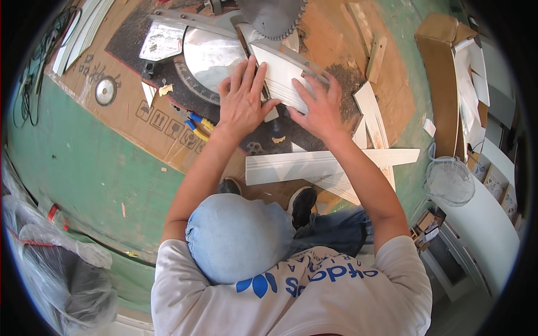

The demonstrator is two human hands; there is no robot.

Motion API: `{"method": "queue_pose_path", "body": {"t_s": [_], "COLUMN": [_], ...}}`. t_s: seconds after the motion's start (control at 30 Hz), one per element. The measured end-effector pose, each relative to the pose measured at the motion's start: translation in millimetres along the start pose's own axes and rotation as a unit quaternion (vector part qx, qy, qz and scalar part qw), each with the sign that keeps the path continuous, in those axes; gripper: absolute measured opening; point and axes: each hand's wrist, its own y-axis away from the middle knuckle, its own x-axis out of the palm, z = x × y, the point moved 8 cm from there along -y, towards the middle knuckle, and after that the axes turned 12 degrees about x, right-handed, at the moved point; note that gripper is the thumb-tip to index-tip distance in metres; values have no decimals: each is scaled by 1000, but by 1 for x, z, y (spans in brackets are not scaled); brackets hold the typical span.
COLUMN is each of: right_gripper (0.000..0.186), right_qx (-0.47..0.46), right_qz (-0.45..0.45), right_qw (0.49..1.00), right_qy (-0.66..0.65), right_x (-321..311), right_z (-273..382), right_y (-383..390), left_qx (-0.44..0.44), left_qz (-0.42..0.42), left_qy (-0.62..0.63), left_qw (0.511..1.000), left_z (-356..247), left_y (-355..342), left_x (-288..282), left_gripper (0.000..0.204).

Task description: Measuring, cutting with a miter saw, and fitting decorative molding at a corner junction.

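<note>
In front of me stands a mitre saw, its round toothed blade [274, 17] raised over a silvery turntable [210, 61]. A short piece of white grooved moulding [280, 70] lies on the saw bed against the fence. My left hand [241, 103] lies flat with fingers stretched forward, at the left edge of the moulding beside the blade slot. Spread over the moulding's right end are the fingers of my right hand [323, 112], thumb toward me. Neither hand is closed. Whether the left fingertips press on the moulding or the saw bed, I cannot tell.
Long white moulding strips [330, 163] lie crossed between the saw and my feet. Blue-and-yellow pliers [197, 126] and a metal disc [105, 91] rest on cardboard at left. Wood offcuts [376, 59], a cardboard box [440, 84] and a clear bucket [449, 182] are at right.
</note>
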Motion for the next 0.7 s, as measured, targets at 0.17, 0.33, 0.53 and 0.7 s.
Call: {"method": "queue_pose_path", "body": {"t_s": [0.17,0.33,0.53,0.7], "right_gripper": [72,71,67,67], "right_qx": [17,8,0,1], "right_qz": [-24,-36,-42,-46], "right_qw": [999,999,999,998], "right_qy": [-36,-7,-19,-36], "right_x": [3,3,6,8], "right_z": [3,9,11,8], "right_y": [-2,-6,-12,-12], "left_qx": [-5,-12,-22,-13], "left_qz": [-1,-2,6,1], "left_qy": [12,19,32,28], "left_qw": [1000,1000,999,1000], "left_z": [1,2,3,2], "left_y": [0,0,0,-1], "left_x": [-1,-1,-1,-3], "left_gripper": [92,92,93,94]}}
